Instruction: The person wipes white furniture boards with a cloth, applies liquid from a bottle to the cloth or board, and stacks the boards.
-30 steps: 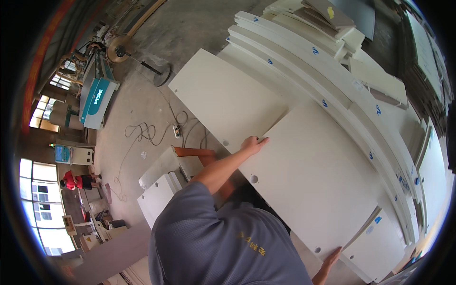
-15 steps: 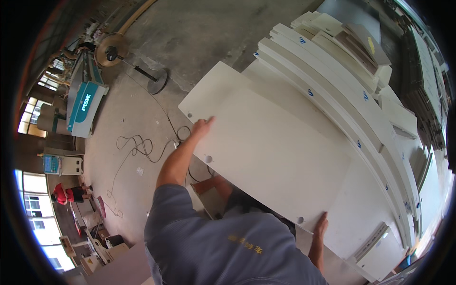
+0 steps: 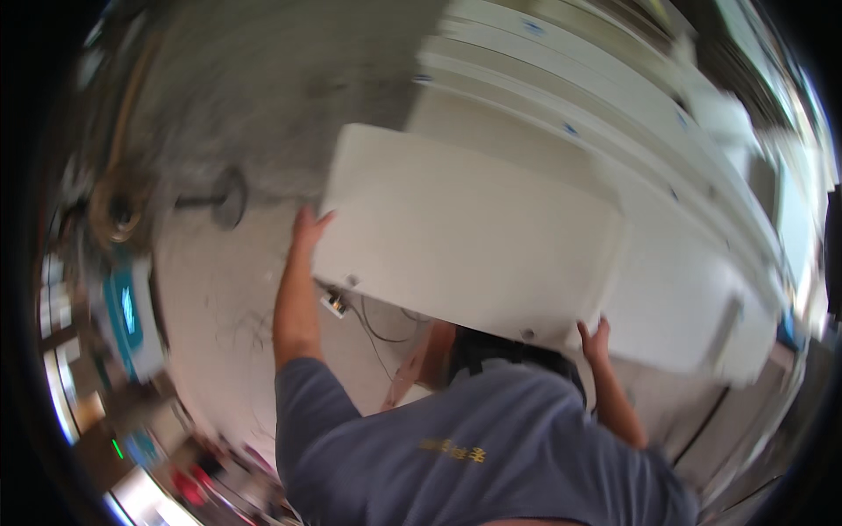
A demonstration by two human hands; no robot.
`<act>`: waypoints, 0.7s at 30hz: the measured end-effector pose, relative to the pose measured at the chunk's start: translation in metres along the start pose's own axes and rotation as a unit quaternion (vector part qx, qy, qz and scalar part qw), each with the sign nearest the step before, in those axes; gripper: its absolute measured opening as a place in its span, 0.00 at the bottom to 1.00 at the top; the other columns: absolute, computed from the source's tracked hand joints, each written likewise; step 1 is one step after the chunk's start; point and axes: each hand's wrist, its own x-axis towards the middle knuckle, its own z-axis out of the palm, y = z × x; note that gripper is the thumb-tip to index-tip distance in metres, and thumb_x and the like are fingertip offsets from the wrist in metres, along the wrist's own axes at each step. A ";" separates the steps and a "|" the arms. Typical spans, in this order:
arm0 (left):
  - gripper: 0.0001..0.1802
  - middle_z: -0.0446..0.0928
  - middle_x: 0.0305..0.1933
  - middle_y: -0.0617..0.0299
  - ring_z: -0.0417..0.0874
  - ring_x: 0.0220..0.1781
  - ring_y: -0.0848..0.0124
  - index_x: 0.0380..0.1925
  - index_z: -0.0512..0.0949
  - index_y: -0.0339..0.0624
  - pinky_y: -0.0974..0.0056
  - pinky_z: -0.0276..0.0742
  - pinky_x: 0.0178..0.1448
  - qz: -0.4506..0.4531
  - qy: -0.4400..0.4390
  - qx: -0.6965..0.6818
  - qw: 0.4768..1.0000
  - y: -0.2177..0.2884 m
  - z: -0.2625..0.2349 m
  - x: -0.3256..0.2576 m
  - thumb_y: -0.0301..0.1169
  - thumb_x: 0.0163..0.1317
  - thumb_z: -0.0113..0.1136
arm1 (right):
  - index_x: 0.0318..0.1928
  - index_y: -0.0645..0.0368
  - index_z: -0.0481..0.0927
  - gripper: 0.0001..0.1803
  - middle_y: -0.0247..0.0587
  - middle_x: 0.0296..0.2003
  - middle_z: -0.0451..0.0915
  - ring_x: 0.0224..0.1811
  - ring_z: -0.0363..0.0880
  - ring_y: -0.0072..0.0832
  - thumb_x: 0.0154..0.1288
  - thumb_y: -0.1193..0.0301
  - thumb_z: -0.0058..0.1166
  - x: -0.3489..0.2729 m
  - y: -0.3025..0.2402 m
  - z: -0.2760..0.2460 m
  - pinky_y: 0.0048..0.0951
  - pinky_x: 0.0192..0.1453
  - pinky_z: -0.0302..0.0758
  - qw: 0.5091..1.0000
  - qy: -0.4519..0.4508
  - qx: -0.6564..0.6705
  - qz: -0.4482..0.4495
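A large off-white rectangular board spans the space between my hands. Two small round holes show along its near edge. My left hand grips the board's left end, thumb on top and the other fingers partly out of sight. At the near right corner, my right hand holds the edge, its thumb pointing up and its fingertips partly hidden. Under and to the right of this board lies another pale board. The whole picture is smeared by motion.
Long pale panels with blue marks are stacked at the far right. On the floor at left stand a round black stand base and a teal-and-grey machine. A small white power box with loose cables lies beside my legs.
My view has swung round, and the board now lies more crosswise before me. My left hand has shifted from its near edge to its left end. My right hand remains at the near right corner.
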 end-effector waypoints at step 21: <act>0.40 0.82 0.62 0.44 0.81 0.67 0.59 0.60 0.78 0.23 0.59 0.75 0.67 -0.117 -0.114 -0.247 0.955 0.091 0.076 0.024 0.59 0.77 0.52 | 0.81 0.58 0.47 0.77 0.68 0.79 0.49 0.82 0.50 0.57 0.38 0.43 0.83 0.043 0.020 0.001 0.50 0.80 0.61 0.987 0.057 0.068 0.133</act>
